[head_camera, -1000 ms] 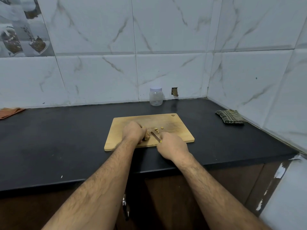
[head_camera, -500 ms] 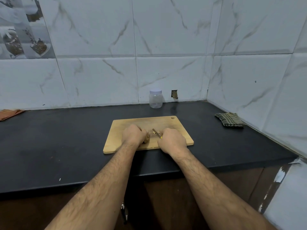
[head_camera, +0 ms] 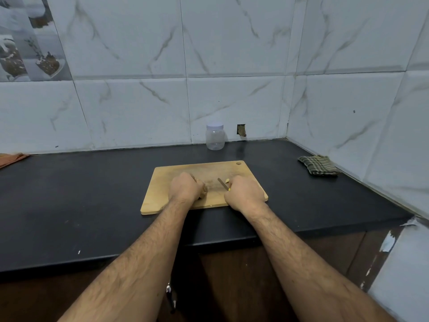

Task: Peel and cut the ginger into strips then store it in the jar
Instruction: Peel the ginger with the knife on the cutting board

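Left hand (head_camera: 185, 187) curled knuckles-up on the wooden cutting board (head_camera: 160, 194), fingers clamped over the ginger (head_camera: 203, 191), of which only a brown edge shows at the hand's right side. Right hand (head_camera: 245, 191) closed in a fist around the knife (head_camera: 223, 184), handle hidden in the grip except a yellow tip, blade angled up and to the left, low over the board's middle; contact with the board cannot be told. Small pale ginger piece (head_camera: 228, 180) lying on the board just beside the right hand's knuckles and the blade. Both forearms bare, extended from the lower edge of view, converging toward the board. Hands apart, with bare board between them. No brand, label or legible writing on any item. Board set flat on a black surface (head_camera: 92, 205), long edge toward the person, hanging hole at the far right corner. Clear jar (head_camera: 215, 139) with pale lid, closed, upright at the back against the wall, well apart from the board. Checked cloth (head_camera: 318, 165) folded near the right wall; orange cloth (head_camera: 11, 158) at the far left edge. White marble-pattern wall tiles (head_camera: 232, 54) meeting in a corner at the right; dark wooden cabinet fronts (head_camera: 325, 252) below the surface
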{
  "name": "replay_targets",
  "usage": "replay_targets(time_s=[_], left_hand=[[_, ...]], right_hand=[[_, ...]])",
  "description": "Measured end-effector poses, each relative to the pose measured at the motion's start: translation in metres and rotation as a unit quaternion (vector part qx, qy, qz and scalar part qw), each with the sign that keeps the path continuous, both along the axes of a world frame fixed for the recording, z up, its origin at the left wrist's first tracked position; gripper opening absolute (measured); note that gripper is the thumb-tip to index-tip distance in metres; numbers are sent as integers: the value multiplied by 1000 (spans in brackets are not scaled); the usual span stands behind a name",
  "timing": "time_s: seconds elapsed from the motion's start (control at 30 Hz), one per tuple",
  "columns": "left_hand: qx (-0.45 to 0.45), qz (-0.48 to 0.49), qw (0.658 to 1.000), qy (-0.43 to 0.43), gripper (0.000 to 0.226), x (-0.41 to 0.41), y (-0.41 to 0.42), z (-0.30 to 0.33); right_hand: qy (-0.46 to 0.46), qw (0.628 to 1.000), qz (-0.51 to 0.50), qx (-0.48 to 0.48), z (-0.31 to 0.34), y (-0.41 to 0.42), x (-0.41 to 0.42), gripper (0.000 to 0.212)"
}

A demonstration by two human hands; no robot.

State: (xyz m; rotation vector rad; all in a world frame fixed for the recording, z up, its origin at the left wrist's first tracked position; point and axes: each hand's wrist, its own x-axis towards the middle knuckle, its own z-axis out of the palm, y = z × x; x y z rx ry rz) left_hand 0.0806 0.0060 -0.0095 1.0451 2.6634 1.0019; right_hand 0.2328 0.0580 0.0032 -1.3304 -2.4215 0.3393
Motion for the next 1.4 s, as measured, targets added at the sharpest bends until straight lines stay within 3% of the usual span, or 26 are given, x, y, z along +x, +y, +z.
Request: replay_targets(time_s=[0.2,0.47,0.7,1.13,1.4], left_hand=[[13,-16,1000,-6,27,-2,3,-2],[12,-18,1000,-4,27,-3,9,-4],[13,-10,1000,4,28,-4,9,-7],[12,-10,1000,13,28,0,7,-7],[20,-14,1000,4,26,3,3,-1]], right_hand=[[-9,999,-41,-6,5,19,17,11],[-4,998,-58,-14,8,33,26,20],[-6,1000,-8,-4,-2,16,19,18],[2,998,-61,-28,-4,28,40,19],[86,983,0,-163,4,28,32,14]])
